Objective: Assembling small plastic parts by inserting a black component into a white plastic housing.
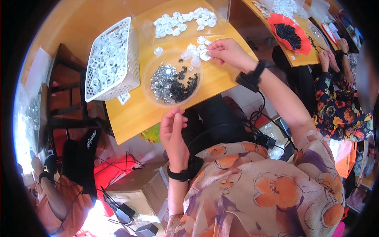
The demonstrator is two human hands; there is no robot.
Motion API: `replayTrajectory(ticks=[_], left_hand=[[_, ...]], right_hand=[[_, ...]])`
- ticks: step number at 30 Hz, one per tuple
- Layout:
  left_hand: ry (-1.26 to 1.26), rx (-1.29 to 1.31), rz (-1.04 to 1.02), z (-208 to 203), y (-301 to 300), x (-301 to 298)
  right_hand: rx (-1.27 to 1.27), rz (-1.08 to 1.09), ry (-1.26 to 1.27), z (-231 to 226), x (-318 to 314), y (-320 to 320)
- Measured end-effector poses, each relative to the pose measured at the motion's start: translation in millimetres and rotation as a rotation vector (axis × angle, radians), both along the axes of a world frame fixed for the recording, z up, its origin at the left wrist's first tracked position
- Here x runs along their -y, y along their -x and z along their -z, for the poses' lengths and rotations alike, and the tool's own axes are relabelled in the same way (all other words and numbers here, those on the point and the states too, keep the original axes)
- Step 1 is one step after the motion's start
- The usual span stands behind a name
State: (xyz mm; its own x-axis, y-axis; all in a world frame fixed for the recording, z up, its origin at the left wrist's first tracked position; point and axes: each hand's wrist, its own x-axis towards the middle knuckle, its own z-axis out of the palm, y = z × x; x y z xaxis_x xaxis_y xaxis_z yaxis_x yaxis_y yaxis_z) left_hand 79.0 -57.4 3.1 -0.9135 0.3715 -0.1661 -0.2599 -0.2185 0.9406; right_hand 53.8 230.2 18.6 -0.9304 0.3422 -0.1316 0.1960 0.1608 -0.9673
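My right hand [231, 53] reaches over the table, thumb and fingers pinched on a round white plastic part [205, 55]. Next to it lies a small cluster of similar white parts [192, 49]. Nearer to me, my left hand [174, 132] hovers by the table's front edge with its fingers curled and the thumb against them; whatever they hold, if anything, is too small to make out. Just beyond it sits a shallow round clear tray [147, 65]. Small shiny silvery pieces [161, 85] fill its left side, and small black pieces [182, 90] its right.
A white perforated basket [133, 59] heaped with white parts stands at the left. Farther back, more white parts [173, 23] lie inside a clear bin. On the right, a co-worker's hands [327, 59] are near a red dish [274, 23] of black pieces. Cables [260, 118] hang beside me.
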Motion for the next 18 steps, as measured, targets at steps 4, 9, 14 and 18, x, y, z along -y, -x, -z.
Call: replayTrajectory(ticks=[4, 9, 14, 18], left_hand=[[-0.046, -0.222, 0.041, -10.7, -1.3, -16.0], [-0.142, -0.271, -0.040, -11.6, -6.4, -19.4], [-0.190, -0.145, -0.017, -4.3, 1.9, -9.0], [-0.166, -0.027, 0.000, -5.2, 10.8, -8.8]], right_hand=[[0.001, -0.180, 0.409, -32.9, 49.7, -26.7], [0.131, -0.314, 0.840, -34.7, 103.1, -41.3], [0.199, -0.293, 0.827, -31.6, 106.2, -32.0], [0.233, -0.360, 0.694, -32.5, 102.2, -21.6]])
